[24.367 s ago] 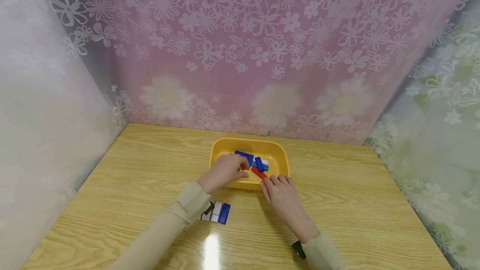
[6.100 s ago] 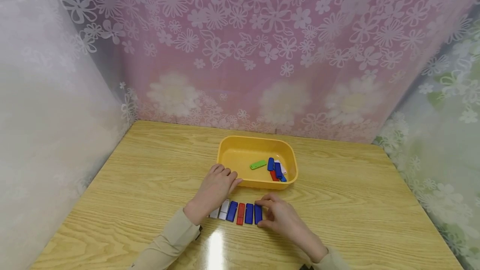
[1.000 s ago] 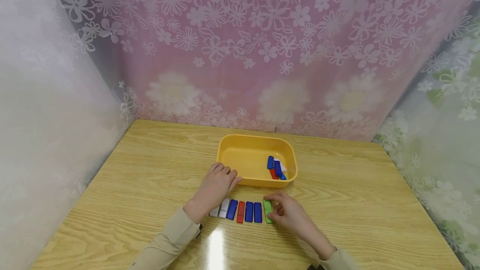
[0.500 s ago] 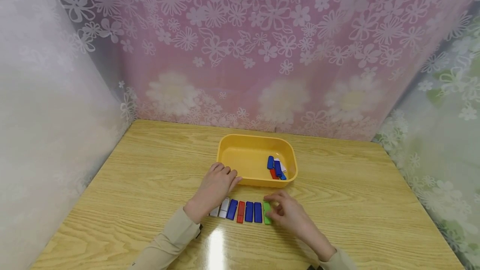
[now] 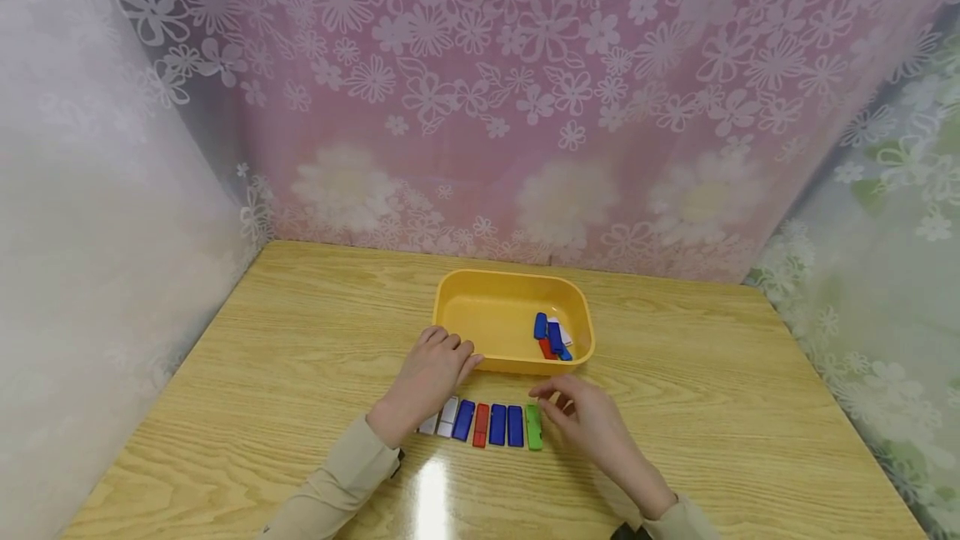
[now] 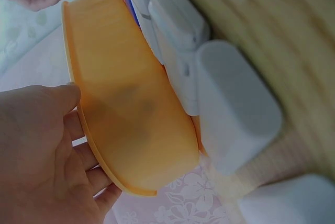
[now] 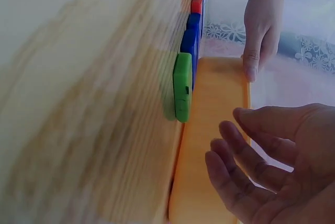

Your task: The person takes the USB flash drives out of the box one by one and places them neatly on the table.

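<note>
In the head view, my left hand [image 5: 427,373] holds the near-left rim of a yellow plastic tub [image 5: 487,363], its thumb and fingers on either side in the left wrist view. My right hand [image 5: 592,423] hovers just right of a green stick [image 5: 534,427], fingers loosely bent and apart from it; it holds nothing. The green stick, shaped like a USB flash drive, ends a row on the table with two blue sticks [image 5: 515,426], a red stick [image 5: 481,425], another blue stick [image 5: 463,420] and white sticks [image 5: 447,417]. My left hand hides the row's left end.
Inside the tub's right side lie several more sticks: blue ones [image 5: 554,337], a red one [image 5: 547,349] and a white one [image 5: 565,333]. The wooden table [image 5: 300,315] backs onto a pink flowered curtain [image 5: 480,148].
Over the last second the green stick shifted slightly left toward the row and was let go. My right hand's fingers have lifted off it. My left hand stays on the tub.
</note>
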{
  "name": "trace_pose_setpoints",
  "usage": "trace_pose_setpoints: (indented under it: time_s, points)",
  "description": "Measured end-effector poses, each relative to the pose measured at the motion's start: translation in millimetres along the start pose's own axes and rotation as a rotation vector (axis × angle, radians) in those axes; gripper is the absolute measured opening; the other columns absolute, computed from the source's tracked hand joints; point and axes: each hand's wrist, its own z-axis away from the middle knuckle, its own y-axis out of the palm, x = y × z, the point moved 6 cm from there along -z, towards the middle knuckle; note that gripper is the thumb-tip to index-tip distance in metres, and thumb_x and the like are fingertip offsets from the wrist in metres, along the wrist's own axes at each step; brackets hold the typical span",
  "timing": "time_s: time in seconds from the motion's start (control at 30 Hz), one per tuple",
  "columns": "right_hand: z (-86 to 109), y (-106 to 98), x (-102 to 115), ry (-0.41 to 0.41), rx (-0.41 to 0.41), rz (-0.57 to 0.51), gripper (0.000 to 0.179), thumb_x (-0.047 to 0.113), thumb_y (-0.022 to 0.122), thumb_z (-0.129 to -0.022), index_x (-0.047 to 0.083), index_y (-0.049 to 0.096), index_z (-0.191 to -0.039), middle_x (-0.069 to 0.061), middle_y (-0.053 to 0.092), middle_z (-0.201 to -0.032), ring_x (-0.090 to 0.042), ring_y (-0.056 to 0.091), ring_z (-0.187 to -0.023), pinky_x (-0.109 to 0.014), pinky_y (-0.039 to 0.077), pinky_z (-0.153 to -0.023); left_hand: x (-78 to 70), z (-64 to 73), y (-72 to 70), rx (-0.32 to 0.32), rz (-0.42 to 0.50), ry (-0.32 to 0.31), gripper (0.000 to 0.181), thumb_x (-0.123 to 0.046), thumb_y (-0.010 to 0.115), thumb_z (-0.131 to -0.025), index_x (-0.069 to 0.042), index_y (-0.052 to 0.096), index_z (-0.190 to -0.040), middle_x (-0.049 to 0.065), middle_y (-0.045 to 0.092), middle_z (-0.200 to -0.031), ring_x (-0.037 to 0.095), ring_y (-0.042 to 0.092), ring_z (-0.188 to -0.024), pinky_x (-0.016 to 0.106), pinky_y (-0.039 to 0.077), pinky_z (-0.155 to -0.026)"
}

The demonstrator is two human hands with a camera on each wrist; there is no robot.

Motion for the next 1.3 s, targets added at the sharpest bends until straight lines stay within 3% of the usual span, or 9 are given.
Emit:
trace_pose_setpoints:
  time_s: [0.13, 0.33, 0.5, 0.77, 0.93, 1.07, 1.3]
  points:
    - [-2.2, -10, 4, -0.035, -0.062, -0.003, 0.016, 0.004, 0.075, -0.091, 0.017, 0.075, -0.099, 0.008, 0.07, -0.091, -0.006, 0.063, -0.077, -0.022, 0.054, -0.066, 0.7, -0.7, 2.2, 0.011, 0.003, -0.009, 0.031, -0.032, 0.059, -0.104, -0.014, 0.059, -0.078, 0.001, 0.061, -0.074, 0.022, 0.056, -0.076, 0.039, 0.048, -0.092]
    - [-13.2, -30, 7, -0.178, -0.232, 0.084, 0.02, -0.002, 0.076, -0.087, 0.011, 0.073, -0.101, 0.001, 0.069, -0.093, -0.012, 0.065, -0.077, -0.03, 0.058, -0.067, 1.4, -0.4, 4.7, 0.018, 0.0, -0.012, 0.033, -0.033, 0.059, -0.103, -0.014, 0.057, -0.077, 0.001, 0.06, -0.072, 0.021, 0.055, -0.074, 0.039, 0.048, -0.091]
    - [-31.8, -38, -1, -0.187, -0.264, 0.136, 0.017, -0.001, 0.076, -0.088, 0.007, 0.072, -0.104, -0.007, 0.068, -0.096, -0.02, 0.067, -0.08, -0.038, 0.059, -0.069, 1.0, 0.6, 3.7, 0.013, -0.001, -0.002, 0.029, -0.032, 0.059, -0.103, -0.013, 0.063, -0.082, 0.001, 0.063, -0.076, 0.022, 0.056, -0.076, 0.039, 0.048, -0.091]
    - [-61.3, -32, -17, -0.143, -0.201, 0.207, 0.022, 0.004, 0.076, -0.09, 0.003, 0.071, -0.112, -0.016, 0.067, -0.106, -0.031, 0.066, -0.085, -0.044, 0.058, -0.073, 0.8, 0.5, 3.1, 0.015, -0.013, -0.004, 0.029, -0.033, 0.058, -0.104, -0.014, 0.063, -0.082, 0.001, 0.063, -0.077, 0.021, 0.056, -0.077, 0.039, 0.048, -0.092]
    - [-77.0, -24, -22, -0.104, -0.138, 0.253, 0.026, 0.006, 0.077, -0.089, 0.002, 0.07, -0.114, -0.018, 0.065, -0.109, -0.027, 0.062, -0.078, -0.042, 0.055, -0.07, 1.0, 0.4, 2.7, 0.016, -0.004, -0.007, 0.028, -0.033, 0.058, -0.104, -0.013, 0.064, -0.085, 0.002, 0.064, -0.078, 0.022, 0.057, -0.078, 0.039, 0.048, -0.092]
    - [-88.8, -17, -25, -0.025, -0.045, 0.318, 0.032, 0.008, 0.079, -0.088, 0.002, 0.069, -0.118, -0.019, 0.064, -0.111, -0.025, 0.06, -0.074, -0.042, 0.055, -0.07, 1.1, 0.5, 2.9, 0.014, -0.006, -0.006, 0.029, -0.034, 0.058, -0.104, -0.014, 0.064, -0.084, 0.002, 0.064, -0.078, 0.022, 0.057, -0.078, 0.039, 0.048, -0.091]
    - [-101.4, -4, -33, 0.145, 0.149, 0.393, 0.045, 0.014, 0.082, -0.086, -0.002, 0.065, -0.124, -0.024, 0.061, -0.116, -0.035, 0.066, -0.097, -0.05, 0.056, -0.087, 0.8, 0.7, 1.5, 0.018, 0.006, -0.004, 0.028, -0.033, 0.057, -0.104, -0.012, 0.067, -0.088, 0.002, 0.066, -0.081, 0.023, 0.058, -0.08, 0.04, 0.048, -0.093]
